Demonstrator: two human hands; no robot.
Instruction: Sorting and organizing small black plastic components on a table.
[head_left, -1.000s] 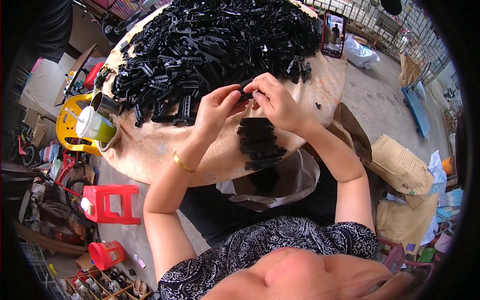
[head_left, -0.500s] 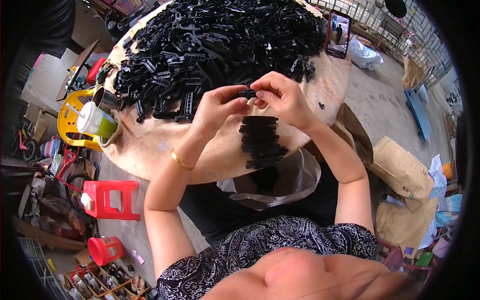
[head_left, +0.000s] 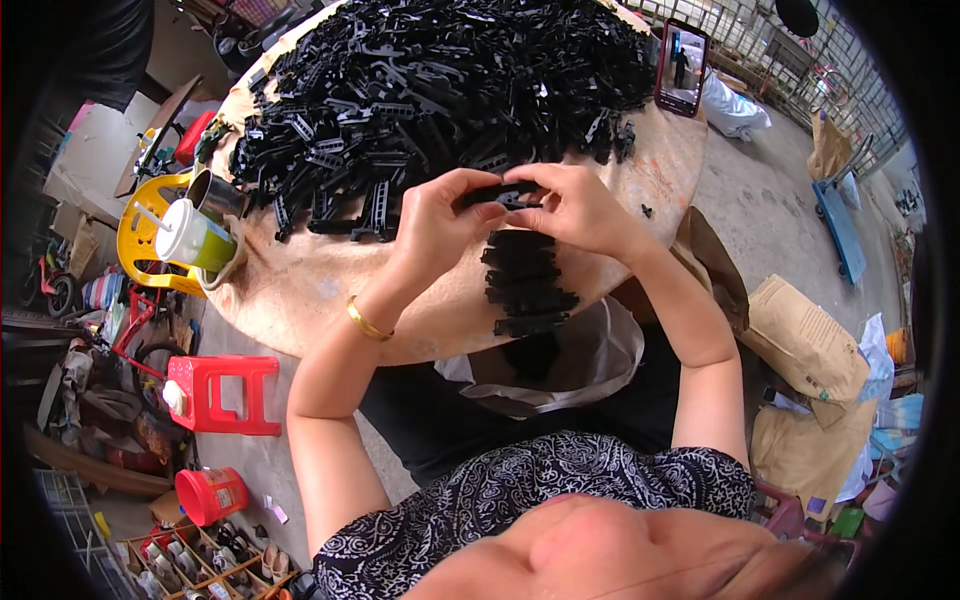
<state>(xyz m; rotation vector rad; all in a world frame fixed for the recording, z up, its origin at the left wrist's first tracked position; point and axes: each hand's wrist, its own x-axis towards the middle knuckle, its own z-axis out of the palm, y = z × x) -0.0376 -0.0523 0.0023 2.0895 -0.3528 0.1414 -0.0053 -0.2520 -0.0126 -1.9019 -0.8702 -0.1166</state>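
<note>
Between my two hands is a black plastic part (head_left: 512, 195), long and narrow, held over the near part of the cloth-covered table (head_left: 310, 300). My left hand (head_left: 447, 215) pinches its left end, and my right hand (head_left: 570, 208) grips the right end between thumb and fingers. Just below my hands, a neat row of similar black parts (head_left: 525, 285) lies side by side near the table's front edge. Beyond my hands spreads a large heap of loose black plastic parts (head_left: 430, 90). Fingers partly cover the held part, so its exact shape is hard to read.
An open bag (head_left: 600, 360) sits at my lap below the table edge. A phone (head_left: 682, 68) stands at the far right. Left of the table are a drink cup (head_left: 200, 240), a yellow chair (head_left: 140, 225), a red stool (head_left: 225, 395) and a red bucket (head_left: 212, 495). Brown sacks (head_left: 805, 335) lie right.
Both hands have come slightly nearer to me, and the right hand has turned its fingers more level. More of the held black part shows between the hands.
</note>
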